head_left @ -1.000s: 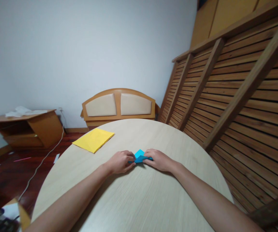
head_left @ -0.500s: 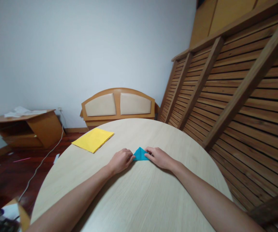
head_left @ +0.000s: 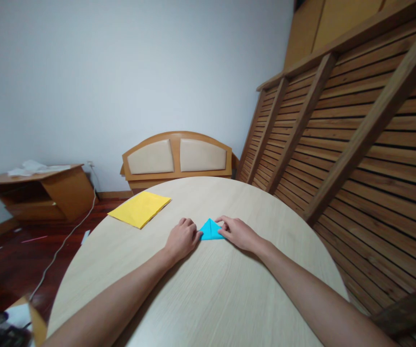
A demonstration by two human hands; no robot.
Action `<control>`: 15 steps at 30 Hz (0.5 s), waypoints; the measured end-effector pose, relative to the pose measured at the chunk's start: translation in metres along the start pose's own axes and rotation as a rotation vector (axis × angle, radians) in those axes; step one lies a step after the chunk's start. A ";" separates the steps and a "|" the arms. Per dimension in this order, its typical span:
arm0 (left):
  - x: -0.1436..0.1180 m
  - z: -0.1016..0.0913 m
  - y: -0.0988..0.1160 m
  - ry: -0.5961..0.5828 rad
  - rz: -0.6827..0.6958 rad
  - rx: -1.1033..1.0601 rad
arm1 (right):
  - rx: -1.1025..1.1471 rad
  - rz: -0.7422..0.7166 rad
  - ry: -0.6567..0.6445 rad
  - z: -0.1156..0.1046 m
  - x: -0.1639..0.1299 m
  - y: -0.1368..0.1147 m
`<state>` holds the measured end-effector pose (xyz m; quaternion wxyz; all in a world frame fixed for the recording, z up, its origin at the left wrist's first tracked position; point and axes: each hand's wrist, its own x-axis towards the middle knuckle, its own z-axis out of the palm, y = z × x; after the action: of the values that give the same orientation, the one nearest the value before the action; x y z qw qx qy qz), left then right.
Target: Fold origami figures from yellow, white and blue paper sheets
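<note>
A small blue folded paper (head_left: 210, 231), triangular with a crease running down from its top point, lies on the round pale table (head_left: 208, 289). My left hand (head_left: 184, 238) is closed at its left corner, with the thumb against the paper. On the opposite side, my right hand (head_left: 239, 233) grips the right corner between thumb and curled fingers. Both corners are partly hidden by the fingers. Farther back to the left rests a stack of yellow paper sheets (head_left: 140, 209), apart from both hands.
Beyond the table stands a wooden headboard (head_left: 176, 154) with cream panels. Wooden slatted frames (head_left: 338, 159) lean along the right. At left are a low cabinet (head_left: 66, 193) with white papers on top and a cable (head_left: 63, 243) across the dark floor.
My right index finger has lifted a little and reaches toward the paper's top point. The left hand's fingers have shifted slightly. The blue paper keeps its place and looks brighter.
</note>
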<state>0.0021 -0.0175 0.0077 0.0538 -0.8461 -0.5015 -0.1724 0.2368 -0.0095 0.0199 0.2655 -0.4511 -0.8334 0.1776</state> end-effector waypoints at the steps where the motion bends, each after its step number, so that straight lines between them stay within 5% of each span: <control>1: 0.000 0.000 0.001 -0.002 -0.007 0.002 | -0.004 0.005 -0.001 0.000 0.000 0.000; 9: 0.000 -0.004 0.002 -0.001 -0.028 -0.010 | -0.062 0.011 -0.018 0.001 0.001 -0.002; 15: 0.002 0.005 -0.005 0.022 0.198 -0.119 | -0.171 -0.012 -0.041 0.001 0.000 -0.002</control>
<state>0.0003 -0.0121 0.0029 0.0256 -0.8912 -0.4039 -0.2049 0.2348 -0.0108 0.0200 0.2102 -0.4633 -0.8534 0.1134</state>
